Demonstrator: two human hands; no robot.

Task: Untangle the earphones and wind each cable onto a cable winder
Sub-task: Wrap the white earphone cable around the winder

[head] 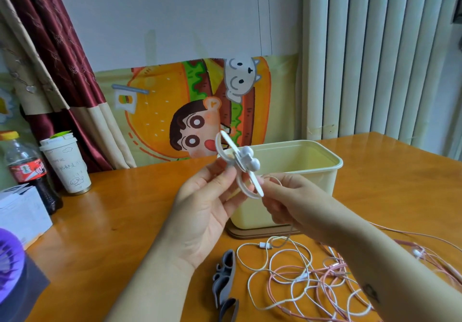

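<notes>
Both hands are raised above the orange wooden worktop [125, 209], in front of a cream plastic bin [307, 171]. Between them they hold a white cable winder [226, 141], tilted on a slant. The left hand [207, 204] pinches it from the left with thumb and fingertips, palm turned to the camera. The right hand [287, 201] has its fingers curled in at the winder's lower end, and appears to grip the white cable [252, 269] there too. Two white earbuds [251, 157] sit against the middle of the winder, one above the other.

From under the right hand the white cable drops to the worktop, past a small white plug [265, 245], and spreads in loose loops. These loops lie tangled with a pink cable [282, 269], which runs on under the right forearm. A second, grey cable winder [225, 279] lies flat just left of the loops.

At the left edge stand a cola bottle [27, 169], a lidded paper cup [66, 166] and a white box [20, 209]. A cartoon burger cloth [155, 101] hangs on the wall behind.
</notes>
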